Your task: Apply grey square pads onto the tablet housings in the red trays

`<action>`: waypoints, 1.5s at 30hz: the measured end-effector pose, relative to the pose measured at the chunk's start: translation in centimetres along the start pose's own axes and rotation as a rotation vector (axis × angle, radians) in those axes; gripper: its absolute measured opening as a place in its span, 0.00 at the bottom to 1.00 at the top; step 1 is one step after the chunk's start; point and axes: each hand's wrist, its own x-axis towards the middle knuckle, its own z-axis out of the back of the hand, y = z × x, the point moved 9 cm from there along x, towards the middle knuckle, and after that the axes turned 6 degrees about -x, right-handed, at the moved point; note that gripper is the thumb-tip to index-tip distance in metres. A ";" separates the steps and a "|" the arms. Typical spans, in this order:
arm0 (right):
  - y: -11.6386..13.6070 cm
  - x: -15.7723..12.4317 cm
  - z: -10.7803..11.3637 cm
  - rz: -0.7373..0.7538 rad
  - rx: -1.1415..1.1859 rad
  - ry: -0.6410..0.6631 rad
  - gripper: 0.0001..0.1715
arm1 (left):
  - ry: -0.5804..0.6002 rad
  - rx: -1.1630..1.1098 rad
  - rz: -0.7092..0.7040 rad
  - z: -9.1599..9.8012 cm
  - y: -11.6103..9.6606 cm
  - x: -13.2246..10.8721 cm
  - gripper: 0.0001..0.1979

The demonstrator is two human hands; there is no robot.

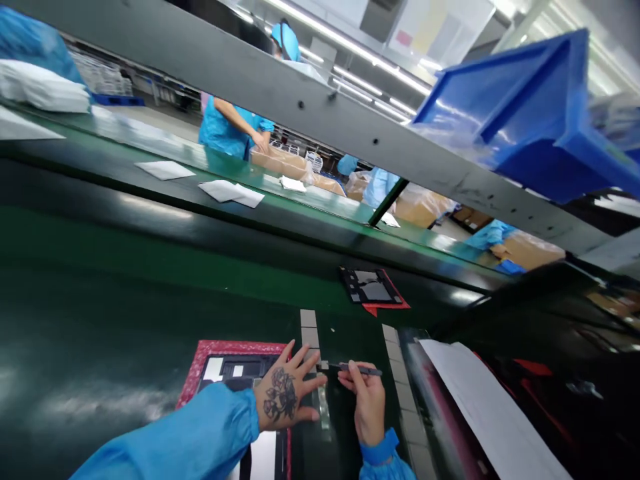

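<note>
My left hand [287, 393] lies flat with its fingers spread. Its fingertips rest by a strip of grey squares [309, 320], and the wrist crosses a dark panel [250, 365] on a red sheet [190, 387]. Pinched in my right hand [367, 400] is a pair of dark tweezers [367, 370], tips toward the left hand. At the tips is a small light piece [324, 365]; I cannot tell whether they grip it. A clear strip [324, 410] lies below, between my hands. My left forearm hides part of the panel.
Farther off lies another dark panel [373, 287] on red backing. To the right are a second column of grey squares [400, 373] and white sheets [485, 400]. White packets [165, 170] lie on the belt beyond. A blue bin [520, 107] hangs above; co-workers [230, 130] stand behind.
</note>
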 end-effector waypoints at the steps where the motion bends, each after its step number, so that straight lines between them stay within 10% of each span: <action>1: 0.3 0.0 0.4 -0.004 0.011 -0.031 0.34 | -0.021 0.000 -0.010 0.5 -0.3 0.0 0.32; 6: 1.8 -1.2 -0.6 -0.029 0.046 -0.057 0.35 | -0.232 0.087 0.127 7.2 0.5 -2.4 0.30; 11: 1.6 -5.2 -7.2 -0.057 0.045 0.107 0.33 | -0.482 0.270 0.275 12.0 5.1 -10.6 0.17; 19: -1.0 -8.7 -14.8 -0.090 0.019 0.237 0.34 | -0.476 0.374 0.155 7.0 6.1 -16.5 0.19; 45: -1.6 -9.1 -15.5 -0.023 -0.082 0.279 0.28 | -0.545 0.210 0.318 6.3 6.9 -16.3 0.18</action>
